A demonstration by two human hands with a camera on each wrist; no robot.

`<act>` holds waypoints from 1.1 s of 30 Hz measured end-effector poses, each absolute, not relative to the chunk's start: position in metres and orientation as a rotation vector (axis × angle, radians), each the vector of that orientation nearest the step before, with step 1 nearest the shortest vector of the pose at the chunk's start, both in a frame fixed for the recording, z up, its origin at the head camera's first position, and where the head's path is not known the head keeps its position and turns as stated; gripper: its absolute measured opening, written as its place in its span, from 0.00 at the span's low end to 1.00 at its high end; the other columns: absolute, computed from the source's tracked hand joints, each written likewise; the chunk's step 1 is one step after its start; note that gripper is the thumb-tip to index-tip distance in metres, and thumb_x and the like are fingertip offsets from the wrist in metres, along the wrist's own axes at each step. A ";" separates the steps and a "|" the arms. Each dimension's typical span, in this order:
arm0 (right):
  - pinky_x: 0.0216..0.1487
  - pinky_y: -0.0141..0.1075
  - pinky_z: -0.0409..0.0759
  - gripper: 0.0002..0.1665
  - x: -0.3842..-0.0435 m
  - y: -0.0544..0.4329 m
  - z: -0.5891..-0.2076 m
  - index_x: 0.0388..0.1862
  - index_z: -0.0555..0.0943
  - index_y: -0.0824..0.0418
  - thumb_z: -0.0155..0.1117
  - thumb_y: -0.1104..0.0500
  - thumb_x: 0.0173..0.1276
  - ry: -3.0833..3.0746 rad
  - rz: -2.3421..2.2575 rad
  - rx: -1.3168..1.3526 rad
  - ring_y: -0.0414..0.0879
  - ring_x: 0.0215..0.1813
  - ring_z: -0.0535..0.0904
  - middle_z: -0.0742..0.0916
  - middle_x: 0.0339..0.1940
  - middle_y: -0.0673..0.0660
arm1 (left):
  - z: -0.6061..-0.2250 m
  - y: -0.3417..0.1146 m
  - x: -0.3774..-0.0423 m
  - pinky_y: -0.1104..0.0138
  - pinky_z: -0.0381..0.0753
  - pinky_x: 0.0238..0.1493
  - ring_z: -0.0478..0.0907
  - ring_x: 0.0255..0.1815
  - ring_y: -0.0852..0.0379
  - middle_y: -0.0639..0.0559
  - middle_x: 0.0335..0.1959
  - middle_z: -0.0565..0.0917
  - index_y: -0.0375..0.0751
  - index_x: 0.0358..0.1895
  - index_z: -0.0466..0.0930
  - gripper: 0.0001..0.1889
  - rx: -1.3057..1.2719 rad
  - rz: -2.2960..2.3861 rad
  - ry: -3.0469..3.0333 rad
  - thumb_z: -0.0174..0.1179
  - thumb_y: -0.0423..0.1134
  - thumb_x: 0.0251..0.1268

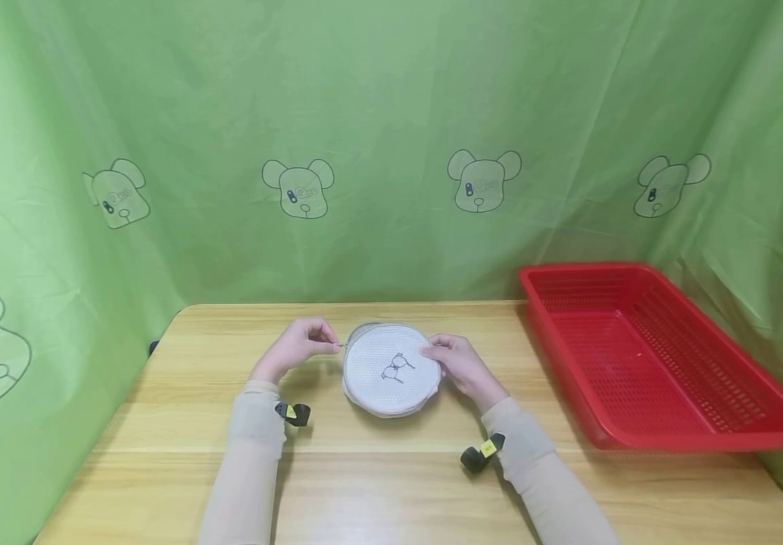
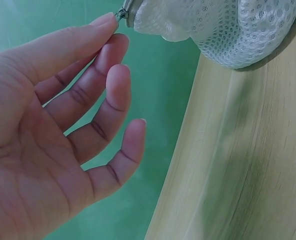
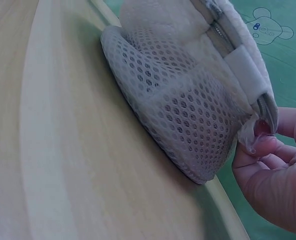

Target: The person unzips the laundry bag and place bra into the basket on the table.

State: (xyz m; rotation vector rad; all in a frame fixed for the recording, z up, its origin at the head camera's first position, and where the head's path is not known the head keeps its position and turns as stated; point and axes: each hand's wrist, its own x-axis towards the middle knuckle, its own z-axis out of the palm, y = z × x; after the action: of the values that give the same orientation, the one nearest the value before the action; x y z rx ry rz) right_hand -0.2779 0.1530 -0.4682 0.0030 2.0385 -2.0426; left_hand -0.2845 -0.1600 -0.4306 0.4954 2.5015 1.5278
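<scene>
A round white mesh laundry bag (image 1: 381, 378) with a small line drawing on its lid stands on the wooden table. At its left edge my left hand (image 1: 301, 347) pinches a small metal zipper pull (image 2: 122, 14) between thumb and index finger; the other fingers are loosely bent. My right hand (image 1: 461, 365) grips the bag's right rim, thumb on top and fingers below. In the right wrist view, the bag's honeycomb mesh side (image 3: 188, 120) sags in folds, and a grey zipper (image 3: 223, 30) runs along the rim near a white fabric tab (image 3: 245, 72).
On the right side of the table (image 1: 364, 484) sits a large red plastic basket (image 1: 585, 393) with slotted walls. Green curtains (image 1: 391, 91) printed with bear heads hang behind and at both sides. Black straps with small cameras (image 1: 476, 457) are on both wrists.
</scene>
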 end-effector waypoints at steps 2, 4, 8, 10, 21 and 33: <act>0.21 0.24 0.73 0.05 -0.277 0.153 -0.468 0.38 0.77 0.66 0.62 0.68 0.63 2.043 -2.039 0.005 0.35 0.21 0.73 0.83 0.25 0.48 | -0.431 -0.161 -0.284 0.63 0.79 0.51 0.80 0.39 0.57 0.46 0.37 0.85 0.35 0.38 0.81 0.09 0.500 1.537 2.491 0.68 0.33 0.56; 0.22 0.25 0.74 0.06 -0.278 0.153 -0.468 0.38 0.77 0.67 0.62 0.68 0.63 2.045 -2.039 0.014 0.36 0.22 0.74 0.83 0.25 0.48 | -0.430 -0.161 -0.284 0.63 0.79 0.51 0.80 0.39 0.56 0.46 0.37 0.85 0.36 0.37 0.81 0.09 0.504 1.538 2.485 0.68 0.34 0.56; 0.24 0.25 0.76 0.06 -0.280 0.153 -0.468 0.39 0.77 0.66 0.63 0.67 0.64 2.044 -2.037 0.037 0.37 0.23 0.75 0.83 0.25 0.49 | -0.429 -0.162 -0.283 0.62 0.78 0.52 0.80 0.40 0.55 0.49 0.36 0.85 0.38 0.36 0.81 0.07 0.498 1.522 2.484 0.68 0.34 0.55; 0.25 0.25 0.76 0.06 -0.281 0.153 -0.468 0.39 0.77 0.66 0.63 0.67 0.64 2.042 -2.038 0.044 0.37 0.24 0.76 0.83 0.26 0.49 | -0.429 -0.163 -0.283 0.62 0.77 0.52 0.80 0.40 0.55 0.50 0.35 0.85 0.39 0.36 0.81 0.07 0.489 1.515 2.481 0.68 0.34 0.55; 0.28 0.26 0.80 0.09 -0.280 0.153 -0.468 0.42 0.76 0.68 0.62 0.67 0.64 2.035 -2.050 0.061 0.38 0.26 0.78 0.83 0.27 0.49 | -0.427 -0.165 -0.282 0.62 0.78 0.51 0.80 0.39 0.55 0.49 0.34 0.84 0.37 0.37 0.81 0.08 0.528 1.485 2.447 0.68 0.33 0.55; 0.29 0.27 0.81 0.07 -0.279 0.152 -0.469 0.41 0.76 0.67 0.62 0.68 0.64 2.025 -2.070 0.072 0.38 0.26 0.79 0.84 0.27 0.49 | -0.428 -0.167 -0.281 0.62 0.76 0.54 0.80 0.40 0.56 0.50 0.34 0.85 0.37 0.37 0.81 0.08 0.532 1.458 2.418 0.68 0.34 0.55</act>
State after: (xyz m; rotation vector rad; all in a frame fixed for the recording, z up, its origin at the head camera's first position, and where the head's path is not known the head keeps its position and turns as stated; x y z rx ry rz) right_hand -0.2790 0.1520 -0.4691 0.0722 2.0254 -2.0704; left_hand -0.2810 -0.1669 -0.4275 0.5319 2.4175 1.4578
